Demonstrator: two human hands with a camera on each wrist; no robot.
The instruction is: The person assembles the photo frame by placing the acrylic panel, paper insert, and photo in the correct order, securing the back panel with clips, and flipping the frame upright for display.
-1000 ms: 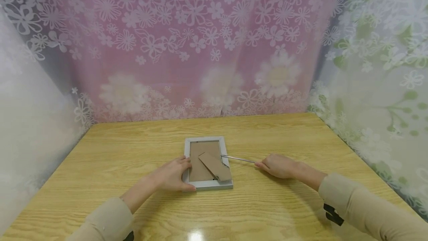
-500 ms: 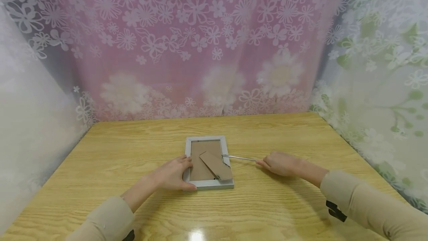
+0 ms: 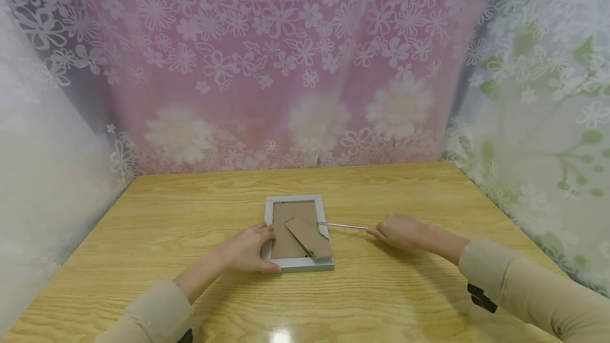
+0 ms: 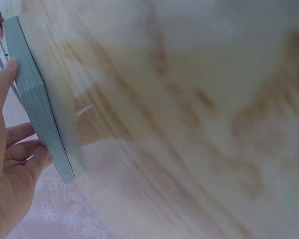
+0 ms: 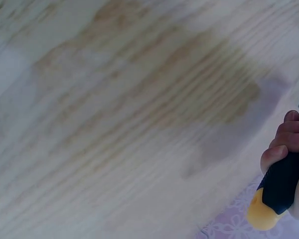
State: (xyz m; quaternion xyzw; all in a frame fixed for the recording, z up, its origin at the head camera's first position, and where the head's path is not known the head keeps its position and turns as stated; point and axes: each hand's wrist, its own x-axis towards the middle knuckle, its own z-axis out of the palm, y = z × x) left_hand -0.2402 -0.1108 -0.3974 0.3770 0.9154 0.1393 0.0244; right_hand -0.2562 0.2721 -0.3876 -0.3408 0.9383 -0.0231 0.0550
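A silver-grey picture frame point(image 3: 296, 268) lies back side up on the table, with a brown backing board point(image 3: 285, 242) inside its rim. A brown cardboard stand flap point(image 3: 310, 238) slants across the board. My left hand point(image 3: 247, 247) holds the frame by its left side, the thumb at the near corner; the left wrist view shows thumb and fingers against its grey edge. To the right, my right hand point(image 3: 400, 232) grips a screwdriver by its black and yellow handle point(image 5: 284, 184). The metal shaft point(image 3: 345, 225) reaches left, its tip at the inner right edge of the frame.
The wood-grain table point(image 3: 190, 200) extends around the frame on all sides. A pink flowered curtain point(image 3: 248, 94) hangs behind its far edge. Pale patterned cloth point(image 3: 534, 163) hangs along the right side, and more at the left.
My right hand has risen very slightly, and the screwdriver shaft lies a little more level. The tip stays at the frame's inner right edge; my left hand keeps its hold.
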